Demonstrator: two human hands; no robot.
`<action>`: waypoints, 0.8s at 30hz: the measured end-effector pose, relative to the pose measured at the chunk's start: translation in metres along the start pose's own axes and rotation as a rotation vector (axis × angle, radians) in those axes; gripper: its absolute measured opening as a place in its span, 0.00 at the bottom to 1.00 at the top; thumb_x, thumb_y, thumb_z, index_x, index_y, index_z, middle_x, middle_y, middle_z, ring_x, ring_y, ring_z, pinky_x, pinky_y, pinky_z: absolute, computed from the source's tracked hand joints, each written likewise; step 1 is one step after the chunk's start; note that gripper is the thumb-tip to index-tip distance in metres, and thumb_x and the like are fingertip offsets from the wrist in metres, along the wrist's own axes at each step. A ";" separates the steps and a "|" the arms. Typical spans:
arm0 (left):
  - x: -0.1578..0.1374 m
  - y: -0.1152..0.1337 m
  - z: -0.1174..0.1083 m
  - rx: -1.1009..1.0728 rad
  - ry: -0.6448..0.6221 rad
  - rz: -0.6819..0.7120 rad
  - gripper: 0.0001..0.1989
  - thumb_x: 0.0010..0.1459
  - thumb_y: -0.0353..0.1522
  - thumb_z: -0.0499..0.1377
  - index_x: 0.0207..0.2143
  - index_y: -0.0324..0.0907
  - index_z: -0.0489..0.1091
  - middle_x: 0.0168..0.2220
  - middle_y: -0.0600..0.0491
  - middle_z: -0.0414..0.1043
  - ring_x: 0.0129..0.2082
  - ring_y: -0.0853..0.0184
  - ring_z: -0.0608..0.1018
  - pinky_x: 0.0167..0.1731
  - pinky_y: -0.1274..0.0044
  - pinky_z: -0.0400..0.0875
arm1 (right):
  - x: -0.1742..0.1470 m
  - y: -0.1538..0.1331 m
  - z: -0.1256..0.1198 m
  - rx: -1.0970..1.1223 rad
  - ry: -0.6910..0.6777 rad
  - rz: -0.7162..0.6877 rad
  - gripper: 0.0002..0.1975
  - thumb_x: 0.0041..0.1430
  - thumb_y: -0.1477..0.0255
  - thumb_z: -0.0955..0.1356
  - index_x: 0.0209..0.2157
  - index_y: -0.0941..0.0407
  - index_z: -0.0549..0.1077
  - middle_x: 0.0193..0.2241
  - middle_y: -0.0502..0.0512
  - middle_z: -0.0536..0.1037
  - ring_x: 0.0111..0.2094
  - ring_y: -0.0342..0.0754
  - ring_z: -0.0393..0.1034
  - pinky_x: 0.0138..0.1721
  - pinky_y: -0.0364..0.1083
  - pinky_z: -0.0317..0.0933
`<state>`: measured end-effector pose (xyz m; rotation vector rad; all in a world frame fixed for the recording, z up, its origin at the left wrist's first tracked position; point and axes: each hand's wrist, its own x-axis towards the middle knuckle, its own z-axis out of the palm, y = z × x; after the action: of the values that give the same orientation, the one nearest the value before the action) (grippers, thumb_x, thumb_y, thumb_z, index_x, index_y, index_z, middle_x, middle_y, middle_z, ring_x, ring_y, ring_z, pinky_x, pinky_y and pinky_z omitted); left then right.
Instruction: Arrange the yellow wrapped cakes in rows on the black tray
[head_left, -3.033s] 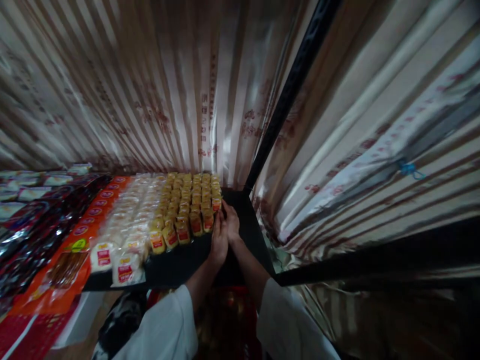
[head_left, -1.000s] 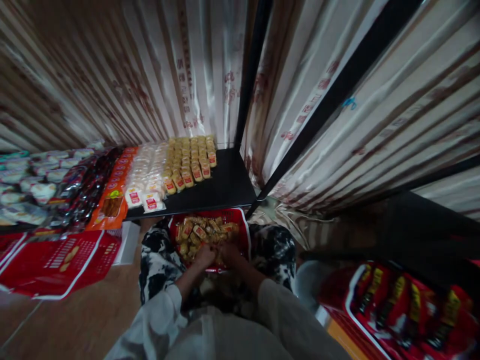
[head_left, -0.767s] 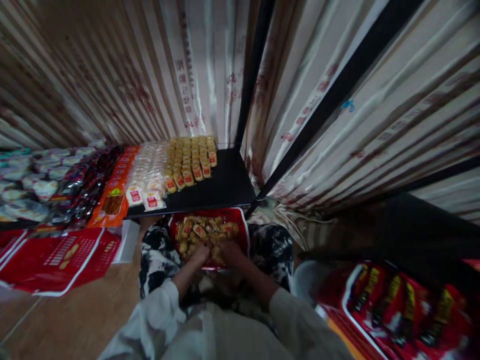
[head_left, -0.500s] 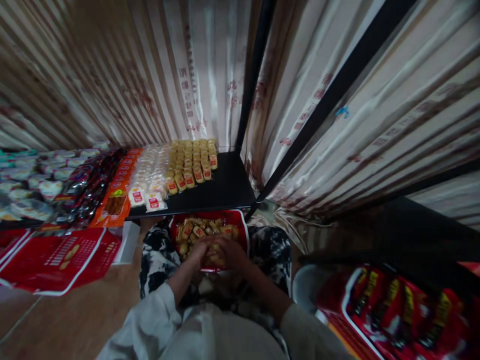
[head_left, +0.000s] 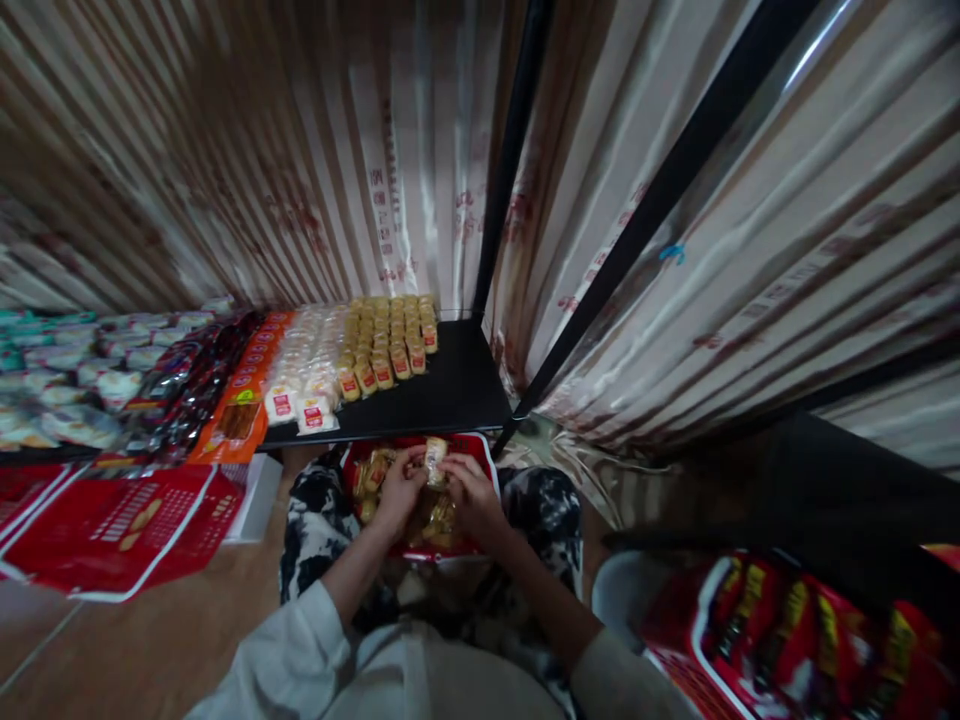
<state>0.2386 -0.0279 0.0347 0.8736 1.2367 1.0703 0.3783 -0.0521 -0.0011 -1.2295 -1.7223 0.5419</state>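
Note:
A small wrapped snack (head_left: 435, 461), golden and in clear film, is held up between my two hands. My left hand (head_left: 401, 487) has its fingers closed on the snack's left side. The fingers of my right hand (head_left: 472, 490) pinch it from the right. Below them, a red basket (head_left: 486, 452) with a pale rim rests on my lap, with loose golden snacks (head_left: 441, 518) inside. Just beyond the basket, rows of the same golden snacks (head_left: 384, 368) stand on a black shelf (head_left: 472, 375).
White-wrapped snacks (head_left: 311, 400), orange packets (head_left: 244, 400) and dark packets (head_left: 195, 370) line the shelf to the left. A red basket (head_left: 142, 530) sits at lower left, another with red packets (head_left: 817, 640) at lower right. Black poles (head_left: 637, 230) and a curtain (head_left: 420, 150) rise behind.
My hands were together low among the loose snacks. Now they are raised and apart, with one snack upright between their fingers. The view has tilted slightly.

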 end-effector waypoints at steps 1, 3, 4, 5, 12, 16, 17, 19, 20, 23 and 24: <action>0.001 0.004 0.001 0.000 0.001 0.017 0.17 0.38 0.27 0.60 0.35 0.41 0.72 0.35 0.52 0.76 0.30 0.70 0.75 0.33 0.80 0.68 | 0.002 0.000 -0.002 -0.008 -0.013 -0.019 0.18 0.59 0.78 0.57 0.44 0.54 0.73 0.43 0.59 0.71 0.45 0.48 0.69 0.47 0.49 0.67; 0.002 0.011 0.002 -0.001 -0.011 0.038 0.16 0.38 0.27 0.60 0.35 0.41 0.72 0.34 0.53 0.76 0.31 0.69 0.75 0.33 0.79 0.68 | 0.006 0.000 -0.006 -0.047 -0.041 -0.044 0.20 0.60 0.78 0.57 0.48 0.54 0.71 0.46 0.60 0.70 0.47 0.48 0.68 0.47 0.48 0.67; 0.002 0.015 0.002 0.008 -0.023 0.043 0.16 0.38 0.27 0.60 0.35 0.41 0.73 0.34 0.53 0.77 0.31 0.69 0.75 0.34 0.79 0.69 | 0.008 -0.001 -0.009 -0.072 -0.055 -0.053 0.20 0.60 0.78 0.57 0.50 0.54 0.70 0.48 0.60 0.69 0.47 0.48 0.68 0.48 0.48 0.67; 0.002 0.019 0.001 0.023 -0.034 0.043 0.16 0.39 0.27 0.60 0.35 0.41 0.73 0.34 0.53 0.77 0.32 0.68 0.76 0.35 0.78 0.69 | 0.010 -0.001 -0.012 -0.099 -0.065 -0.060 0.20 0.60 0.77 0.57 0.51 0.53 0.69 0.50 0.60 0.68 0.47 0.48 0.68 0.49 0.49 0.67; 0.007 0.035 -0.011 0.009 -0.111 -0.032 0.16 0.40 0.27 0.59 0.36 0.40 0.75 0.37 0.50 0.78 0.36 0.66 0.77 0.38 0.77 0.69 | 0.024 -0.008 -0.030 -0.288 -0.101 -0.121 0.20 0.60 0.76 0.61 0.53 0.51 0.69 0.56 0.59 0.65 0.52 0.50 0.65 0.53 0.52 0.64; 0.011 0.040 -0.014 -0.081 -0.186 -0.181 0.14 0.42 0.28 0.61 0.35 0.36 0.75 0.35 0.47 0.78 0.31 0.67 0.77 0.31 0.79 0.70 | 0.032 -0.011 -0.036 -0.302 -0.127 -0.146 0.17 0.61 0.73 0.62 0.51 0.52 0.70 0.55 0.57 0.68 0.53 0.51 0.63 0.54 0.53 0.62; 0.013 0.041 -0.013 -0.120 -0.219 -0.217 0.14 0.43 0.29 0.61 0.35 0.35 0.75 0.35 0.47 0.78 0.29 0.68 0.77 0.29 0.80 0.70 | 0.034 -0.011 -0.037 -0.286 -0.133 -0.142 0.16 0.62 0.72 0.61 0.51 0.52 0.70 0.54 0.57 0.69 0.53 0.51 0.63 0.55 0.53 0.61; 0.015 0.044 -0.012 -0.205 -0.267 -0.280 0.12 0.47 0.31 0.60 0.34 0.34 0.75 0.34 0.46 0.78 0.26 0.69 0.76 0.26 0.81 0.70 | 0.037 -0.011 -0.038 -0.238 -0.138 -0.117 0.16 0.63 0.71 0.61 0.50 0.53 0.70 0.50 0.57 0.73 0.51 0.50 0.65 0.53 0.52 0.62; 0.017 0.045 -0.011 -0.241 -0.270 -0.308 0.11 0.49 0.32 0.58 0.34 0.33 0.74 0.33 0.45 0.77 0.25 0.70 0.76 0.24 0.81 0.69 | 0.038 -0.011 -0.039 -0.211 -0.134 -0.096 0.15 0.63 0.70 0.61 0.50 0.53 0.70 0.48 0.57 0.74 0.50 0.50 0.66 0.52 0.52 0.62; 0.021 0.048 -0.008 -0.297 -0.245 -0.372 0.12 0.55 0.34 0.55 0.32 0.34 0.73 0.29 0.46 0.76 0.22 0.71 0.76 0.22 0.81 0.68 | 0.041 -0.009 -0.039 -0.135 -0.097 -0.008 0.15 0.62 0.68 0.62 0.49 0.54 0.71 0.44 0.58 0.76 0.46 0.50 0.69 0.48 0.50 0.65; 0.022 0.048 -0.007 -0.300 -0.241 -0.384 0.12 0.56 0.35 0.54 0.32 0.35 0.72 0.29 0.47 0.75 0.22 0.71 0.76 0.22 0.82 0.68 | 0.041 -0.008 -0.039 -0.111 -0.082 0.033 0.15 0.61 0.68 0.62 0.48 0.54 0.72 0.42 0.58 0.77 0.44 0.50 0.70 0.46 0.49 0.66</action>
<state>0.2246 0.0069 0.0727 0.4913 0.9609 0.7882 0.4050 -0.0240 0.0415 -1.3318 -1.8243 0.5292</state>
